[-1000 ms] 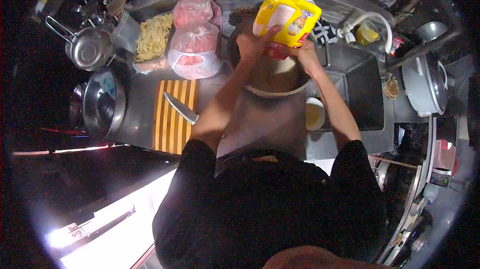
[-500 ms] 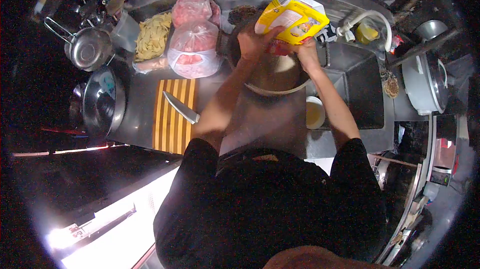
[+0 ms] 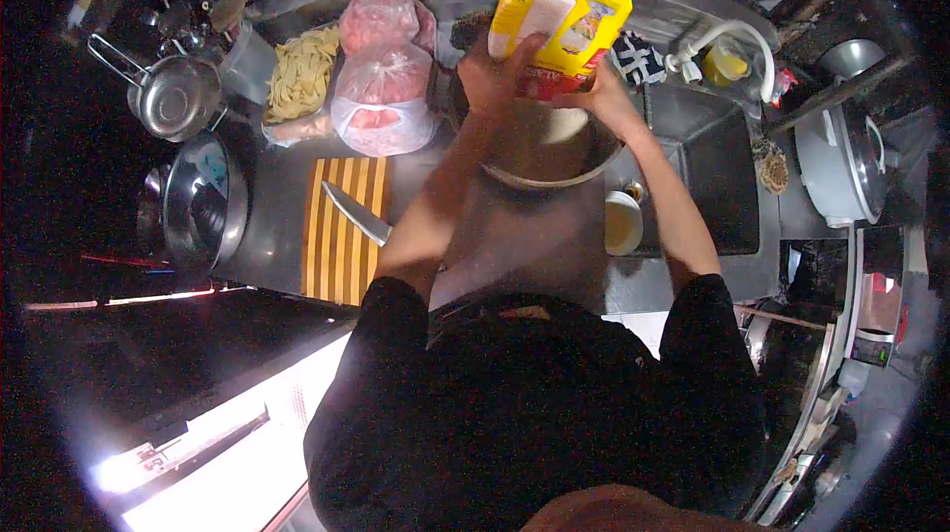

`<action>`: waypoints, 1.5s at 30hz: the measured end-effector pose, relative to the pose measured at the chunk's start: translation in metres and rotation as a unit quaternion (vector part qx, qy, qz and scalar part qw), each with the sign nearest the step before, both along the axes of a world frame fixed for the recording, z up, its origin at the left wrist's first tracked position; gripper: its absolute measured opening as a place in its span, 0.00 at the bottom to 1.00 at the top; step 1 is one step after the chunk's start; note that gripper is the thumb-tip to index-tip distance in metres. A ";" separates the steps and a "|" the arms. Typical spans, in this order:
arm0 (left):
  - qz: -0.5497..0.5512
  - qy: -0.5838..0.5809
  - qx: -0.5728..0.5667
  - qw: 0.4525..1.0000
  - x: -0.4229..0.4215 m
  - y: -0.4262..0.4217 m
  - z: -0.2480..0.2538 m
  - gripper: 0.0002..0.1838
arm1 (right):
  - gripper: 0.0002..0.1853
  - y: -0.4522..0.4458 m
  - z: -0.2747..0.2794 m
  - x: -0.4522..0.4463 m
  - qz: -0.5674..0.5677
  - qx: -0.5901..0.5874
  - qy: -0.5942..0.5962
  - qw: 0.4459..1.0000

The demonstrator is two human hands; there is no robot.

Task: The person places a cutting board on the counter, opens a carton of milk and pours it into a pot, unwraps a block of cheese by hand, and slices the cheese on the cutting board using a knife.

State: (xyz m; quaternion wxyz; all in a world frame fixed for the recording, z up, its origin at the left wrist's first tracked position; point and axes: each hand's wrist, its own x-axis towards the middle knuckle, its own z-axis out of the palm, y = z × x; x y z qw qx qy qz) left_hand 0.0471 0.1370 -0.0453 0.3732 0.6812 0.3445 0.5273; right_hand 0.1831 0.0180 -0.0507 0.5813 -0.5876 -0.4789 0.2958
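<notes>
A yellow and red packet [image 3: 564,22] is held between both hands above a large round pot [image 3: 554,178]. My left hand [image 3: 495,72] grips its left side, with the thumb across the front. At its lower right, my right hand [image 3: 609,96] is closed on the packet. Inside the pot lies a pale, whitish heap [image 3: 562,126]; the packet and my hands hide the pot's far part. Just right of the pot, a small white bowl [image 3: 623,223] holds yellowish liquid.
A striped cutting board [image 3: 341,235] with a knife [image 3: 354,213] lies left, below bagged pink meat [image 3: 381,101] and a tray of pale strips [image 3: 302,72]. Metal bowls and a strainer [image 3: 178,96] stand far left. The sink [image 3: 717,176] and its faucet [image 3: 727,32] are right.
The packet, with both hands on it, has shifted left and slightly away from me since half a second ago, and its tilt has changed. More of the area beside the white bowl shows.
</notes>
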 end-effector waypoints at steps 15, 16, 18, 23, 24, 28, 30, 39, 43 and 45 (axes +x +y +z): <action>-0.291 0.093 0.045 0.951 -0.017 0.014 -0.028 0.37 | 0.18 0.001 -0.024 0.025 -0.006 -0.052 0.066 0.996; -0.300 0.097 0.025 0.949 -0.019 0.012 -0.027 0.39 | 0.18 0.002 -0.026 0.025 -0.017 -0.040 0.054 0.998; -0.273 0.115 -0.014 0.955 -0.022 0.004 -0.024 0.39 | 0.16 0.006 -0.037 0.027 -0.044 -0.030 0.029 0.998; -0.232 0.105 -0.013 0.967 -0.015 0.010 -0.045 0.40 | 0.13 0.009 -0.041 0.021 -0.083 0.034 -0.027 0.996; -0.225 0.103 -0.016 0.969 -0.014 0.011 -0.049 0.39 | 0.14 0.008 -0.039 0.018 -0.093 0.037 -0.041 0.994; -0.207 0.077 -0.034 0.975 -0.015 0.008 -0.050 0.38 | 0.14 0.006 -0.033 0.007 -0.115 0.066 -0.044 0.990; -0.206 0.076 -0.049 0.974 -0.020 0.000 -0.037 0.35 | 0.14 0.006 -0.033 0.006 -0.121 0.081 -0.069 0.987; -0.222 -0.055 -0.064 0.971 -0.014 -0.009 -0.037 0.27 | 0.16 0.001 -0.031 0.004 -0.200 0.059 -0.377 0.902; -0.195 0.010 -0.031 0.980 -0.025 -0.012 -0.025 0.24 | 0.15 0.001 -0.034 0.010 -0.229 0.063 -0.479 0.845; -0.217 -0.045 -0.051 0.974 -0.022 -0.012 -0.027 0.22 | 0.15 0.004 -0.027 0.010 -0.209 0.071 -0.422 0.879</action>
